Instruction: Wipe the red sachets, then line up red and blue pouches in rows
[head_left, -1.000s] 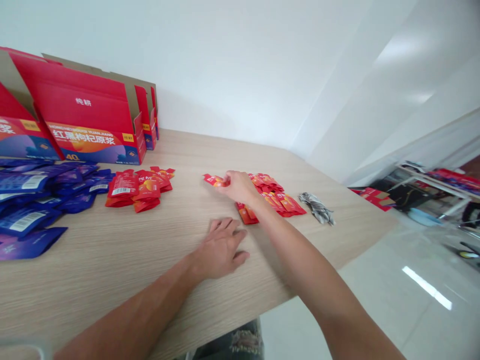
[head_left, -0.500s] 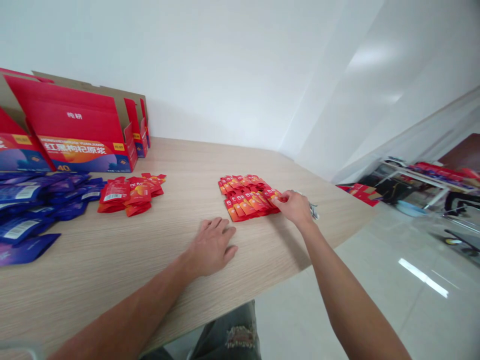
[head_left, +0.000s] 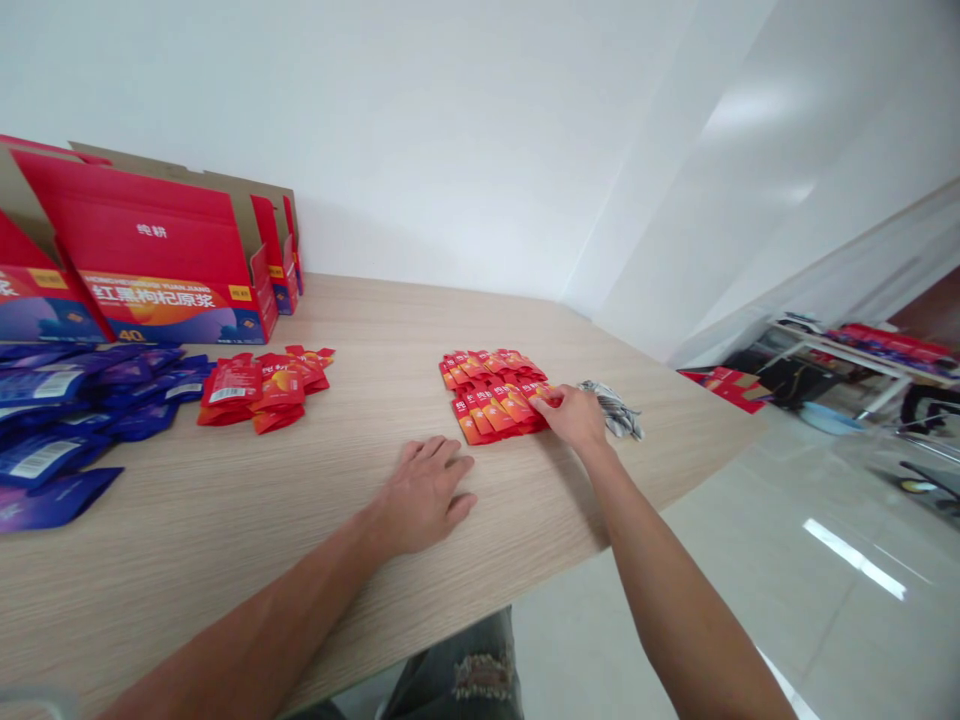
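Observation:
My left hand [head_left: 424, 492] lies flat and open on the wooden table [head_left: 360, 330], holding nothing. My right hand [head_left: 574, 414] rests at the right edge of a neat batch of small red-orange sachets [head_left: 491, 390], its fingers curled and pinching the nearest sachet. Just right of that hand lies a crumpled grey-white wrapper [head_left: 611, 407].
A loose pile of red pouches [head_left: 259, 382] lies at centre left. Blue pouches [head_left: 67, 400] spread over the far left. Opened red cartons [head_left: 161, 260] stand against the wall. The table edge drops to a glossy floor on the right, with clutter [head_left: 847, 350] beyond.
My right hand swung from the left side of the sachet batch to its right edge and now sits a little closer in. The left hand has stayed put.

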